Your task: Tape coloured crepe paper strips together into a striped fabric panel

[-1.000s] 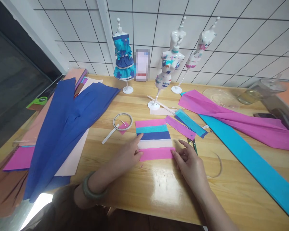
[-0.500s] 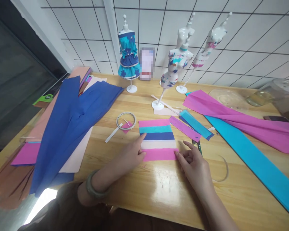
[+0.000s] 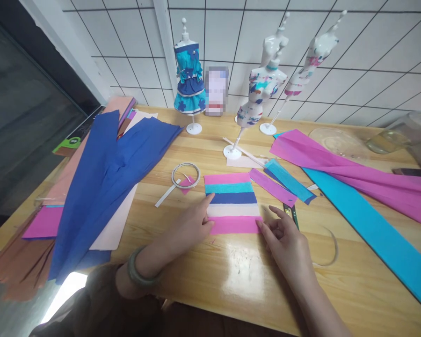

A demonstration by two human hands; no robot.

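Observation:
A striped piece of crepe paper [image 3: 231, 197], with pink, teal, dark blue and pale bands, lies flat on the wooden table. My left hand [image 3: 192, 221] is at its left edge, index fingertip on the blue band and thumb by the lower left corner; the other fingers are curled. At the lower right corner, my right hand [image 3: 284, 238] is closed on the paper with the thumb, its index finger lifted and apart. Just beyond lie a roll of narrow tape [image 3: 185, 176], a purple strip [image 3: 272, 186] and a teal strip [image 3: 289, 180].
Blue crepe paper [image 3: 101, 187] covers stacked sheets on the left. Long magenta paper [image 3: 354, 171] and a turquoise length [image 3: 365, 224] stretch along the right. Small mannequins stand at the back, one in a blue dress [image 3: 190, 79]. A glass jar [image 3: 389, 135] is at the far right.
The whole view has shifted slightly, with things appearing a little further right. Both hands keep the same places on the striped paper.

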